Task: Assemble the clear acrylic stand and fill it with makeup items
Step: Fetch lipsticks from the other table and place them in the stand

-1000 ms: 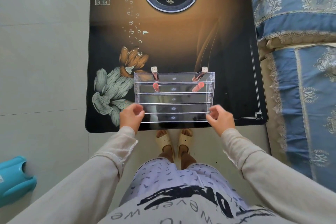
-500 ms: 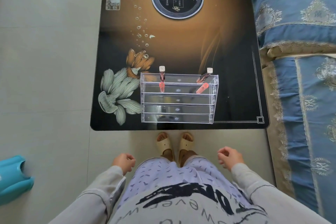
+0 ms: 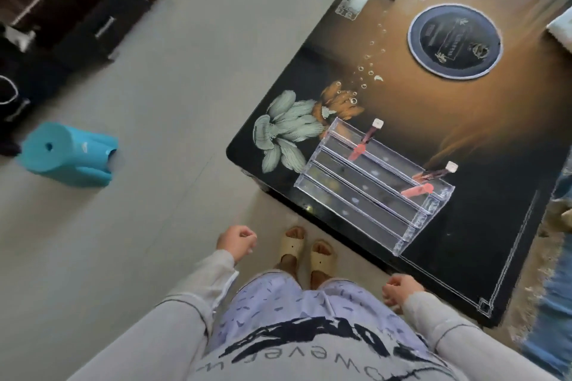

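Two lip glosses point(image 3: 370, 136) point(image 3: 435, 175), one acrylic stand point(image 3: 371, 192), two loosely curled hands point(image 3: 236, 240) point(image 3: 399, 288)

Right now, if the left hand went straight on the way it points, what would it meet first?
Probably the near edge of the glossy black table, beside the clear acrylic tiered stand; how high the left hand hangs is unclear.

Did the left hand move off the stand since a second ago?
Yes. The left hand has pulled back toward the body, off the acrylic stand and past the front edge of the table.
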Demonstrator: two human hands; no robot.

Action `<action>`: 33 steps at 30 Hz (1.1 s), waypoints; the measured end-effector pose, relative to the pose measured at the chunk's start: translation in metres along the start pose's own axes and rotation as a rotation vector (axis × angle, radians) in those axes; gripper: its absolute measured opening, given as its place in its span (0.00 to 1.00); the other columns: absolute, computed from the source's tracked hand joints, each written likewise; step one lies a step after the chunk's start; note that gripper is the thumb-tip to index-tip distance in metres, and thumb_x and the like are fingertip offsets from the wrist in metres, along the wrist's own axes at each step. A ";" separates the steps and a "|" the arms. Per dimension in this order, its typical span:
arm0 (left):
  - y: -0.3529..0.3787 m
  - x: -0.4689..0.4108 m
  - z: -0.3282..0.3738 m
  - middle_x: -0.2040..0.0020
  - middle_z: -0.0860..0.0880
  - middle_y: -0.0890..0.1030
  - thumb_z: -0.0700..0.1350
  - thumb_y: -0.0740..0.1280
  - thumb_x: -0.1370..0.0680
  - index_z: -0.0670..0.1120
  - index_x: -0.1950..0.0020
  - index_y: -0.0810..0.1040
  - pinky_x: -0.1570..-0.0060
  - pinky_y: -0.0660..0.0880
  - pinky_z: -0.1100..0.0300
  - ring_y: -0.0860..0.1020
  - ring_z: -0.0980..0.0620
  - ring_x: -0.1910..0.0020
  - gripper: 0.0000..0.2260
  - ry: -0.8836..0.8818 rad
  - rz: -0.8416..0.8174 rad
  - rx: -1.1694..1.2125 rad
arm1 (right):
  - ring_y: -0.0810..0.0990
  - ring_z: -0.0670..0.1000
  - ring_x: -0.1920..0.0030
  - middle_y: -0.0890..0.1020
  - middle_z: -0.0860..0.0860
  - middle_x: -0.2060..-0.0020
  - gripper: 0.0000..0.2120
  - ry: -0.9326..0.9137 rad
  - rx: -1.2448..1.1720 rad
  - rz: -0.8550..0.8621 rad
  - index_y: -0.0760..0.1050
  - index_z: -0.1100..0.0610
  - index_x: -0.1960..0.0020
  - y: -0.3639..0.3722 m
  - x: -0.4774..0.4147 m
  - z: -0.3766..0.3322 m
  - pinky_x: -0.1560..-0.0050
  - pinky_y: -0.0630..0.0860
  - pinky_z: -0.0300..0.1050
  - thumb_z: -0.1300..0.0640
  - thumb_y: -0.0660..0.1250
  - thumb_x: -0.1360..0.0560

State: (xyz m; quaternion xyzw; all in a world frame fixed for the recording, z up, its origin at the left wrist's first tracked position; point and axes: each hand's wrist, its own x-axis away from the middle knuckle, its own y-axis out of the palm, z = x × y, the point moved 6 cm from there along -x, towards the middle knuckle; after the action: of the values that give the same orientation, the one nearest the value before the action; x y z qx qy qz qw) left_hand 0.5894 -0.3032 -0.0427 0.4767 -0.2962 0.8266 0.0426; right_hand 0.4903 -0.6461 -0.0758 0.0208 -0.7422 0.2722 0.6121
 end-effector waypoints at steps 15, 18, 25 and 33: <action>0.067 0.109 -0.244 0.72 0.49 0.75 0.38 0.63 0.24 0.47 0.72 0.72 0.68 0.67 0.63 0.72 0.51 0.73 0.16 -0.576 0.207 0.578 | 0.78 0.56 0.55 0.78 0.57 0.57 0.12 -0.498 0.769 -0.158 0.71 0.53 0.66 0.097 0.033 -0.172 0.67 0.69 0.38 0.62 0.57 0.26; 0.071 0.116 -0.262 0.69 0.47 0.77 0.39 0.64 0.24 0.47 0.70 0.73 0.67 0.68 0.62 0.74 0.50 0.69 0.14 -0.598 0.204 0.664 | 0.76 0.56 0.60 0.78 0.58 0.59 0.13 -0.549 0.797 -0.161 0.71 0.53 0.67 0.121 0.046 -0.194 0.65 0.72 0.42 0.62 0.58 0.25; 0.003 0.106 -0.305 0.60 0.41 0.79 0.37 0.61 0.24 0.45 0.64 0.75 0.74 0.68 0.65 0.73 0.52 0.73 0.10 -0.618 0.326 0.822 | 0.76 0.56 0.61 0.78 0.57 0.63 0.15 -0.529 0.889 -0.121 0.70 0.52 0.69 0.180 0.051 -0.217 0.67 0.72 0.43 0.64 0.58 0.26; -0.113 0.063 -0.324 0.68 0.48 0.76 0.35 0.59 0.25 0.47 0.68 0.73 0.72 0.65 0.63 0.71 0.52 0.72 0.13 -0.530 0.267 0.797 | 0.73 0.54 0.68 0.77 0.56 0.69 0.13 -0.379 0.801 -0.055 0.73 0.56 0.68 0.224 0.061 -0.243 0.66 0.70 0.43 0.66 0.60 0.27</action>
State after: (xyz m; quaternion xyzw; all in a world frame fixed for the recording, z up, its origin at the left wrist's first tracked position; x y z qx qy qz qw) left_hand 0.3481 -0.0521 -0.0609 0.6077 -0.0162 0.7241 -0.3258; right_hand 0.6114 -0.3324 -0.0801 0.3253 -0.6765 0.5133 0.4160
